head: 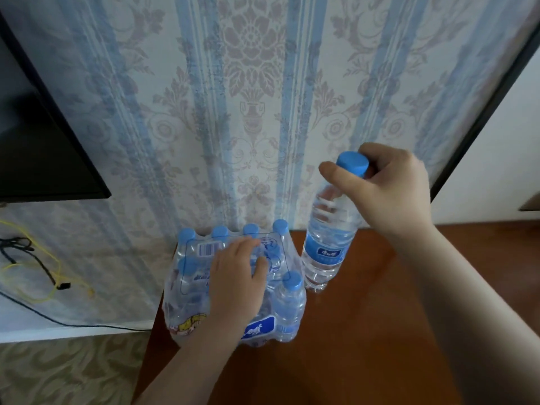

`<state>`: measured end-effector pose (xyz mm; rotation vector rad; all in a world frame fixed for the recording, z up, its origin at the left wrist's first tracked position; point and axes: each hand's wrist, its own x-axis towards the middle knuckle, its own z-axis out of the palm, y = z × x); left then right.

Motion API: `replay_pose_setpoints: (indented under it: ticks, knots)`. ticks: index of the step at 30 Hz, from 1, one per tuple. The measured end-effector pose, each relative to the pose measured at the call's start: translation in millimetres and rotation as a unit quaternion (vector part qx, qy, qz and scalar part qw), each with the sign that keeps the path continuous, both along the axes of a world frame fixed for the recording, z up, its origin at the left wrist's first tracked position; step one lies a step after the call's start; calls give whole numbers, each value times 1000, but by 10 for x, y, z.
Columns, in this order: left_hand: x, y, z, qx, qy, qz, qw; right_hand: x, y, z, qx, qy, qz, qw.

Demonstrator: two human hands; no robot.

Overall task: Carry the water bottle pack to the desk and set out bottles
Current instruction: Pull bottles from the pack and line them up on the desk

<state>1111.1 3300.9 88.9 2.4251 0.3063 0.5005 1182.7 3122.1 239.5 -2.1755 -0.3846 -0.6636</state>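
Gripped by its blue-capped neck in the right hand, a water bottle meets the desk beside the pack, steadied by the flat, open left hand; letting go comes next.

The water bottle pack, clear shrink-wrap around blue-capped bottles with a barcode sticker on top, sits on the brown counter under the flat left hand. A single clear bottle with a blue cap and blue label hangs slightly tilted from the right hand, which grips its neck, its base at the counter just beside the pack.
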Motion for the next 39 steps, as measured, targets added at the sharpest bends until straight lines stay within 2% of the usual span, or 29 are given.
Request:
replay_pose_setpoints:
  ticks: [2, 7, 11, 15, 22, 24, 29, 35, 37, 39]
  knots:
    - [26, -206, -10, -8, -16, -41, 999, -21, -95, -97, -14, 14, -12, 1000]
    - [56, -577, -155, 69, 11, -103, 992, 12, -366, -430, -61, 68, -57, 994]
    - [60, -701, -222, 135, 39, -111, 984, 50, -531, -816, -143, 125, -61, 980]
    - [64, -664, -245, 152, 37, -120, 980, 136, -653, -1242, -215, 212, -55, 952]
    - [49, -638, -250, 164, 28, -127, 978, 245, -746, -1532, -235, 281, -108, 924]
    - [47, -639, -250, 163, 29, -127, 978, 272, -739, -1495, -265, 304, -105, 909]
    - [30, -629, -234, 167, 30, -136, 976, 326, -752, -1343, -424, 310, -102, 845]
    - [-128, -615, -330, 155, 5, -184, 971, 415, -737, -1208, -384, 309, -38, 869]
    - [-268, -595, -502, 155, -6, -214, 964, 359, -746, -1317, -374, 317, -45, 871]
    - [-440, -604, -717, 169, 19, -241, 956, 246, -766, -1484, -328, 314, -56, 889]
